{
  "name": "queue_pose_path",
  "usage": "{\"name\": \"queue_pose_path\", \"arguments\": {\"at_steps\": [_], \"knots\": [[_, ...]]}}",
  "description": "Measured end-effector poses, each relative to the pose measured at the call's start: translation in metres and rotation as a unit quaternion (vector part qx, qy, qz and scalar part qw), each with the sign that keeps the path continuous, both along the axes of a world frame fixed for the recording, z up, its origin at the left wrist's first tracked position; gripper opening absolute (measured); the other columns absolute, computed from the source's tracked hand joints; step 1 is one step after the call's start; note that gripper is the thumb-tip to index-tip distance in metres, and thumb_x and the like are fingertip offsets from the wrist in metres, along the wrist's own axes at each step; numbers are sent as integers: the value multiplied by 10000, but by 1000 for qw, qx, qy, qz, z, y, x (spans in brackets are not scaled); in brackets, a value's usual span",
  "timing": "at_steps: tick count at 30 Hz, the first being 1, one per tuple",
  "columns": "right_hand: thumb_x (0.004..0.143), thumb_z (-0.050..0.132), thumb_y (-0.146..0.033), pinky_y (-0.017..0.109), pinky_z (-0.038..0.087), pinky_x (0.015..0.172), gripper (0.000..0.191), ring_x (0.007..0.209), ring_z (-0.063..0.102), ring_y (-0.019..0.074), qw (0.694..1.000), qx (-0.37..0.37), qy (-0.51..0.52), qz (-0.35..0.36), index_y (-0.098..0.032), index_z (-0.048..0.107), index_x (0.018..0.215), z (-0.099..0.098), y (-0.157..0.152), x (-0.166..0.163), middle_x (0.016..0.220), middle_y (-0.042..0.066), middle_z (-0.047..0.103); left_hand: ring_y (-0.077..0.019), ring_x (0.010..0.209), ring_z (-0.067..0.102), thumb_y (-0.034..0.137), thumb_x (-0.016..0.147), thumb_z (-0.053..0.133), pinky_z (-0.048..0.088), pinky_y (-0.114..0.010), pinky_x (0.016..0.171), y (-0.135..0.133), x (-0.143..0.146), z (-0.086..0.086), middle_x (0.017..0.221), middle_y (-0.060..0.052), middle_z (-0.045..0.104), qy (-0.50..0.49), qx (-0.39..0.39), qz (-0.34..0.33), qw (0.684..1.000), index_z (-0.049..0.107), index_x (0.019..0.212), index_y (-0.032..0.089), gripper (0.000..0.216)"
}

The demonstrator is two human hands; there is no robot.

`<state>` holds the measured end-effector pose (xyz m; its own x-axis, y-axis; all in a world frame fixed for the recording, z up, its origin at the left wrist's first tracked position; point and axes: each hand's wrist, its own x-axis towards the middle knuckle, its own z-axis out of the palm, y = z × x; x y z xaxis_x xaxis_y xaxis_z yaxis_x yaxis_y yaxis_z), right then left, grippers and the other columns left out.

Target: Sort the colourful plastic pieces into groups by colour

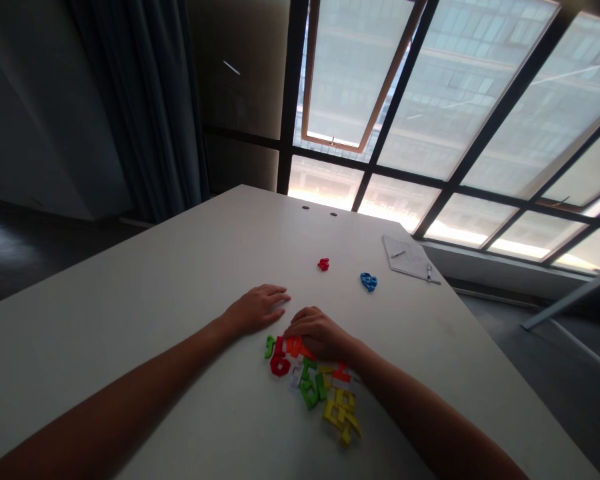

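Observation:
A pile of small coloured plastic pieces [314, 383], red, green, yellow, orange and white, lies on the white table [155, 300] near me. My right hand [320, 333] rests on the far end of the pile with its fingers curled over an orange piece [295, 345]. My left hand [257, 309] lies flat on the table just left of it, fingers stretched out and holding nothing. Farther off lie a lone red piece [323, 264] and a lone blue piece [369, 281].
A sheet of paper [407, 257] with a pen [429, 272] lies at the table's far right corner. Behind the table stand large windows [430, 100] and a dark curtain [140, 107]. Another table's leg [565, 303] shows at the right.

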<state>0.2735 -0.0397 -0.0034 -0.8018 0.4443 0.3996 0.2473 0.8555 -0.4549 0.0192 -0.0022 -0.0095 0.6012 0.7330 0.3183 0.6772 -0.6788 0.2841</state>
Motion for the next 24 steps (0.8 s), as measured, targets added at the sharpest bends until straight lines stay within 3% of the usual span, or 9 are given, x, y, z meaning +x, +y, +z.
{"name": "queue_pose_path", "arguments": {"at_steps": [7, 9, 15, 24], "knots": [[896, 513, -117, 383, 489, 983, 366, 844, 683, 181, 999, -41, 9, 31, -242, 790, 1101, 5, 2, 8, 874, 36, 754, -274, 1307, 589, 434, 998, 543, 480, -449, 1137, -1, -1, 1, 1436, -79, 635, 5, -9, 4, 1000, 675, 1363, 272, 421], [904, 506, -121, 391, 492, 978, 367, 895, 684, 193, 999, -31, 8, 19, -243, 785, 1108, 8, -1, 5, 930, 49, 760, -274, 1304, 591, 441, 996, 546, 479, -445, 1139, -1, -1, 1, 1428, -81, 640, -2, -6, 0, 1000, 681, 1357, 271, 421], [912, 485, -31, 408, 427, 1113, 499, 1235, 596, 193, 999, 6, -42, 8, -306, 729, 1248, 15, -7, -3, 1356, 9, 686, -270, 1303, 590, 441, 997, 542, 480, -444, 1136, -1, -1, 2, 1436, -88, 635, 1, -2, -3, 1000, 689, 1342, 267, 413], [869, 490, -5, 442, 449, 1083, 575, 1238, 587, 218, 995, 20, -45, -85, -306, 713, 1305, -1, 13, 12, 1318, 22, 715, -273, 1312, 581, 441, 1012, 523, 479, -455, 1128, 0, -2, 0, 1460, -76, 618, 22, -8, 0, 1000, 654, 1386, 279, 428]]}}
